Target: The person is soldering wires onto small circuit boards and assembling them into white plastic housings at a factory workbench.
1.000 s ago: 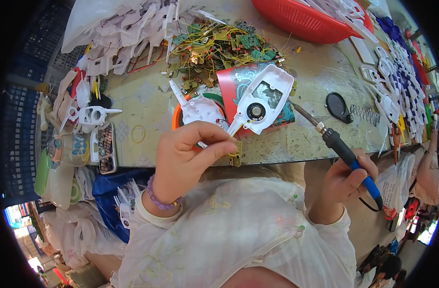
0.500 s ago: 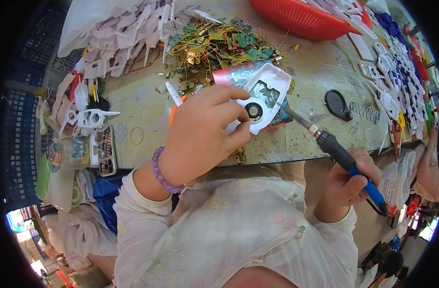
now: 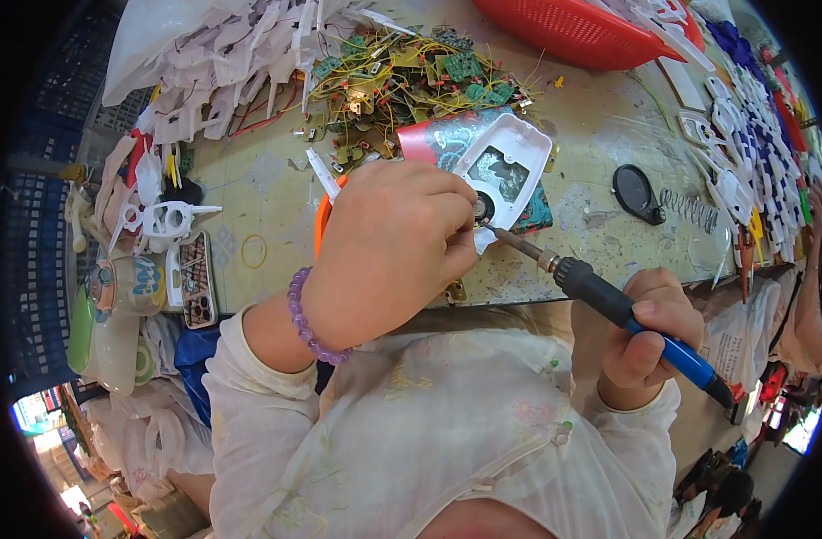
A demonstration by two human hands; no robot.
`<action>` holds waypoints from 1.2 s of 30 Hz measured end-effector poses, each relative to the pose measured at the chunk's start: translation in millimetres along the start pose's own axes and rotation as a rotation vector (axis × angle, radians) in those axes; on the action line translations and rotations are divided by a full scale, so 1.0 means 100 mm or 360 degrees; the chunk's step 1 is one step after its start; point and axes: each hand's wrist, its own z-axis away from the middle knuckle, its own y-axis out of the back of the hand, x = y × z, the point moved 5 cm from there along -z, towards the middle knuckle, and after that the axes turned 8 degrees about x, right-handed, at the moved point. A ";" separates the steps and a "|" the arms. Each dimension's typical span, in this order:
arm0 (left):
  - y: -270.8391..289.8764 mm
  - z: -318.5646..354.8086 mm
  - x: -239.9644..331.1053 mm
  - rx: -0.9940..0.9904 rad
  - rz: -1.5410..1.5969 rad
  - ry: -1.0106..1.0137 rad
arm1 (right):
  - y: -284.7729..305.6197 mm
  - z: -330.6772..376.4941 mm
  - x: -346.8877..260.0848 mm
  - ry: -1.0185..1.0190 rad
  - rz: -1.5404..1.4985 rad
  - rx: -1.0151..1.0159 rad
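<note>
Since a moment ago, the soldering iron [image 3: 597, 295] has slid inward over the white housing [image 3: 518, 204], its tip shifting from the housing's right side to the black round speaker [image 3: 483, 209]. From my remote seat I see the right hand [image 3: 651, 332] wrapped around the iron's blue handle. The left hand [image 3: 379, 242] arches over the housing's lower end with fingers bent; I cannot tell what, if anything, they grasp. I read the iron's long axis as running from lower right to upper left, tip foremost. The housing leans too, its broad end up and to the right, on the patterned cylinder [image 3: 415, 142].

My view of the housing's narrow end and part of the speaker is blocked by the left hand, which also covers most of an orange-rimmed thing [image 3: 322, 220]. I cannot make out whether the tip touches metal.

Below the work I see the near edge of the tabletop [image 3: 590, 242]. I find open room right of the housing, as far as the black round part [image 3: 637, 193] and spring [image 3: 689, 208]; the circuit-board pile [image 3: 411, 85] crowds the far side.
</note>
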 end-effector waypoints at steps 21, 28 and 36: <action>-0.01 0.02 0.00 0.0037 -0.0019 -0.0009 | -0.09 -0.06 -0.04 0.0093 0.0178 0.0025; -0.01 0.02 0.00 0.0022 -0.0020 -0.0004 | -0.06 -0.08 -0.03 0.0078 0.0108 -0.0012; -0.02 0.02 0.00 0.0044 -0.0027 -0.0018 | -0.13 -0.29 -0.09 0.0086 0.0087 -0.0099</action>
